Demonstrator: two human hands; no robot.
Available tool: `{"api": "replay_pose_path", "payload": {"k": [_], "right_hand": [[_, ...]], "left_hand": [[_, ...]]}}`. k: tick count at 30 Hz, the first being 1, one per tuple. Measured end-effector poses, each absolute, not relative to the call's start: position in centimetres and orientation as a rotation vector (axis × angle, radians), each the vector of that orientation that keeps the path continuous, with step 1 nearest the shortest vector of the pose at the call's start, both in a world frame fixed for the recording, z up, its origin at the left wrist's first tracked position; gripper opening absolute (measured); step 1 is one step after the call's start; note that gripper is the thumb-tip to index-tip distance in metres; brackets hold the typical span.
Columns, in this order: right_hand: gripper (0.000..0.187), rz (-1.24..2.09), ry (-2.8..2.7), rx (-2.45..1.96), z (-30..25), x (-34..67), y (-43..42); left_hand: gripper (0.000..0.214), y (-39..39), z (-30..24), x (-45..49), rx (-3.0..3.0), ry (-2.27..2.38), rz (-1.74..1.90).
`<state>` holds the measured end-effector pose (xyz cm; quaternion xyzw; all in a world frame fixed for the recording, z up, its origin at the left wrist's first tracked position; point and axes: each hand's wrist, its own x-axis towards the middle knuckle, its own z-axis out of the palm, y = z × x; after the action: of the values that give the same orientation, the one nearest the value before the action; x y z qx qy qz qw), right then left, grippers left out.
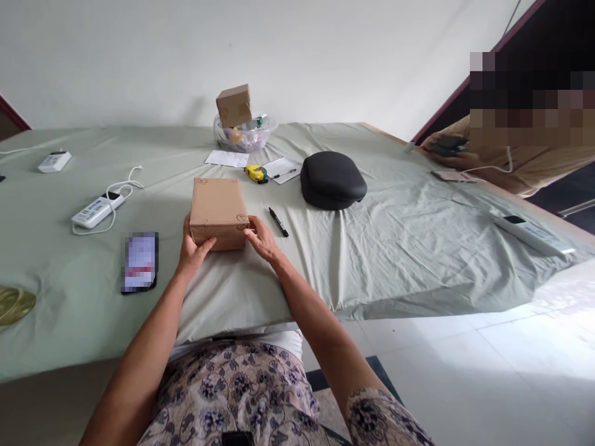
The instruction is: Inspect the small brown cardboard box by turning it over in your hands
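Note:
A brown cardboard box [217, 203] stands on the cloth-covered table in front of me, gripped from both sides. My left hand [191, 253] wraps its left front corner, thumb lying along the front face. On the right front corner is my right hand [261, 237], its fingers bent against the side. A black marker pen [279, 222] lies just right of my right hand. Behind the box are a yellow tape measure [255, 173] and a white paper [282, 170] with a pen on it. To the left, a phone [140, 262] lies flat.
A black zip case [332, 179] sits right of centre. At the back, a clear plastic bowl [246, 144] holds a second cardboard box [233, 105]. White power strips [97, 209] with cords lie left and right. Another person's hands [450, 152] are at the table's far right edge.

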<state>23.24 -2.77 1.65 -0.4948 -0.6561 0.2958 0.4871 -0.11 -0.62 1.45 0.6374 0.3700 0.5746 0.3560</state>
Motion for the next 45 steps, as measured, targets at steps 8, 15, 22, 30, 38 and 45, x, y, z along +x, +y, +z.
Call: {"api": "replay_pose_path", "payload": {"k": [8, 15, 22, 30, 38, 45], "right_hand": [[0.067, 0.765, -1.529, -1.28, 2.0, 23.0, -2.9], [0.074, 0.699, -1.453, -1.351, 2.0, 22.1, -2.9], [0.074, 0.674, -1.407, -1.34, 2.0, 21.8, -2.9], [0.083, 0.738, -1.549, -1.182, 2.2, 23.2, -2.9], [0.111, 0.702, -1.737, -1.126, 1.3, 23.6, -2.5], [0.114, 0.736, -1.638, -1.081, 1.4, 24.5, -2.4]], "left_hand": [[0.096, -0.4, 1.1, -0.1, 1.681, 0.942, 1.454], [0.095, -0.7, 0.6, 0.5, 1.618, 0.985, 1.458], [0.098, -0.8, 0.7, 0.8, 1.585, 0.977, 1.452], [0.083, -0.6, 1.6, 0.0, 1.489, 0.918, 1.458], [0.085, -0.1, 1.3, -0.4, 1.386, 0.899, 1.497], [0.088, 0.1, 1.9, -0.9, 1.527, 0.842, 1.4]]}}
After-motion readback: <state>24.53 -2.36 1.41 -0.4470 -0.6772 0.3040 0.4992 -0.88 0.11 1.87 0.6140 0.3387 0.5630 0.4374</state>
